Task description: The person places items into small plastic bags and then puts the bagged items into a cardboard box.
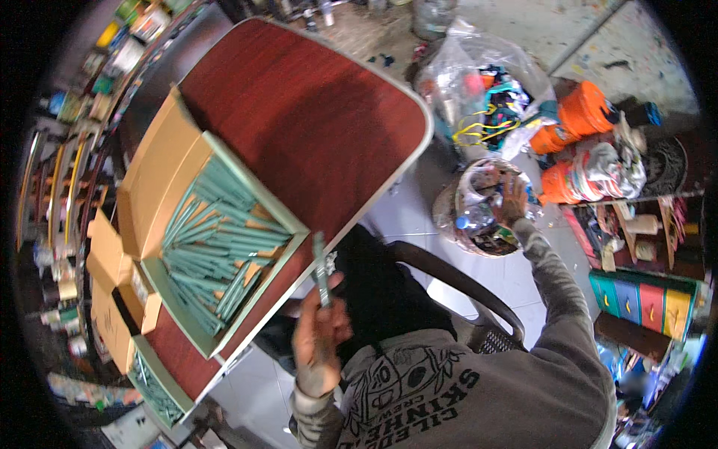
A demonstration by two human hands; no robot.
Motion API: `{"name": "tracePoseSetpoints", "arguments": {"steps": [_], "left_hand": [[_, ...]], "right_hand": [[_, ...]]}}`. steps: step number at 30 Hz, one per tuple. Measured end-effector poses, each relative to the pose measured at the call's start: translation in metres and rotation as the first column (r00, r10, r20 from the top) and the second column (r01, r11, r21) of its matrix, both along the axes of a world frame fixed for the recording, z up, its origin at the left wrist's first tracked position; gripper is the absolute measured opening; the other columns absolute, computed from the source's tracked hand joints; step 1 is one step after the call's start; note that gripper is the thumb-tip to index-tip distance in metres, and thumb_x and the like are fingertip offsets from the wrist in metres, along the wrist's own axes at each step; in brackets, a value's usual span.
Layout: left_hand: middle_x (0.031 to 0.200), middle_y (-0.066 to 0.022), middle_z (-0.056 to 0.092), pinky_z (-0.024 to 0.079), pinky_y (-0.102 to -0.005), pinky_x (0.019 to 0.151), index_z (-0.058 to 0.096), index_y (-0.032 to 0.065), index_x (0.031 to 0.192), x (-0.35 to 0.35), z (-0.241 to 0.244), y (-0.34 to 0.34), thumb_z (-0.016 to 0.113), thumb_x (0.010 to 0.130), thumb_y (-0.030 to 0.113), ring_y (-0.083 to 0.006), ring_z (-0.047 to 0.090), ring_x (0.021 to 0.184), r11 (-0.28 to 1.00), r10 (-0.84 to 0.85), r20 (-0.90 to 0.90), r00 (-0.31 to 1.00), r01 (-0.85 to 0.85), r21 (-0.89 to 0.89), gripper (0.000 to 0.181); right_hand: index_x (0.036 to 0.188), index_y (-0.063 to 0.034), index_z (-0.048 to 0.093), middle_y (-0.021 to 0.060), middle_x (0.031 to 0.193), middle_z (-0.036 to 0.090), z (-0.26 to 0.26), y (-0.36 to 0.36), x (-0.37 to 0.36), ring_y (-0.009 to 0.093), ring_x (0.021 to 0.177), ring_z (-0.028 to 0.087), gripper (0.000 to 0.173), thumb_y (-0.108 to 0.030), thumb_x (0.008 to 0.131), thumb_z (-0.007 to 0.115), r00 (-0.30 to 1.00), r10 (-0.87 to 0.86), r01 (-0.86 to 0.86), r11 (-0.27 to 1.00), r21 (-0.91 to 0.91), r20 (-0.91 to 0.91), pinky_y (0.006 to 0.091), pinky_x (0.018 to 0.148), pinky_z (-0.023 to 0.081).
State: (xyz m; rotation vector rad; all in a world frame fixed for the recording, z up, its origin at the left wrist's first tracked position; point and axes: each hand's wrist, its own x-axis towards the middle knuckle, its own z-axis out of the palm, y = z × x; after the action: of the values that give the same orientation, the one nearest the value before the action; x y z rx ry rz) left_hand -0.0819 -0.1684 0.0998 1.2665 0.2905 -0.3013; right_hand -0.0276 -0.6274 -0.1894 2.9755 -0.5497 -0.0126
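Observation:
My left hand (pixel 322 342) is closed around a slim green pen-like piece (pixel 321 269), which points up and away from me, near the table's edge. A shallow cardboard box (pixel 263 196) with a raised lid lies on the table, filled with many similar green pieces (pixel 207 247). Over on the right, my right hand (pixel 511 202) reaches into a round waste basket (pixel 461 191), its back up and fingers spread on the contents. Beside it in the basket lies a clear plastic bottle with a blue cap (pixel 477 218). What is under the palm is hidden.
The dark red table (pixel 314 112) has a pale rim. A smaller box of small parts (pixel 154 387) stands at its lower left corner. A clear bag of scraps (pixel 460 84), orange buckets (pixel 583 112) and a plastic chair (pixel 465 280) are on the right.

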Motion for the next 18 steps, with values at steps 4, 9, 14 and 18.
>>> {"name": "tracePoseSetpoints", "arguments": {"steps": [4,9,14,18], "left_hand": [[0.087,0.0030,0.049,0.032,-0.0182,0.059,0.045,0.0031,0.143,0.015,-0.014,-0.012,0.048,0.105,0.035,-0.0033,0.038,0.067,0.980,-0.182,0.081,0.980,0.188,-0.073,0.050],[0.082,0.0023,0.052,0.030,-0.0191,0.055,0.054,0.0027,0.135,0.016,-0.015,-0.015,0.049,0.104,0.036,-0.0039,0.036,0.060,0.962,-0.266,0.128,0.955,0.255,0.097,0.046],[0.078,-0.0005,0.054,0.037,-0.0218,0.057,0.058,0.0006,0.129,0.008,-0.012,0.004,0.051,0.104,0.029,-0.0072,0.043,0.063,0.912,-0.316,0.287,0.904,0.205,0.356,0.038],[0.074,-0.0023,0.056,0.042,-0.0260,0.061,0.060,-0.0020,0.124,-0.005,-0.008,0.026,0.050,0.105,0.024,-0.0109,0.049,0.065,0.863,-0.327,0.258,0.909,0.176,0.474,0.033]], "right_hand": [[0.144,-0.0036,0.041,0.0263,0.147,0.038,0.092,0.059,0.013,0.043,0.139,0.034,0.067,-0.026,0.085,0.065,0.980,0.109,-0.154,0.945,0.288,0.164,0.0567,0.111,0.029],[0.119,-0.0025,0.061,0.0189,0.122,0.061,0.274,0.186,0.041,0.032,0.112,0.059,0.039,-0.020,0.086,0.071,0.651,0.401,-0.759,0.361,0.542,0.644,0.0391,0.096,0.046],[0.094,-0.0025,0.065,0.0081,0.079,0.065,0.304,0.242,0.054,0.017,0.065,0.063,0.021,-0.023,0.091,0.070,0.597,0.667,-0.569,-0.040,0.821,0.446,0.0318,0.058,0.046],[0.079,-0.0011,0.063,0.0049,0.054,0.051,0.283,0.267,0.052,0.011,0.047,0.051,0.029,-0.022,0.098,0.063,0.572,0.661,-0.586,-0.085,0.806,0.486,0.0291,0.046,0.038]]}}
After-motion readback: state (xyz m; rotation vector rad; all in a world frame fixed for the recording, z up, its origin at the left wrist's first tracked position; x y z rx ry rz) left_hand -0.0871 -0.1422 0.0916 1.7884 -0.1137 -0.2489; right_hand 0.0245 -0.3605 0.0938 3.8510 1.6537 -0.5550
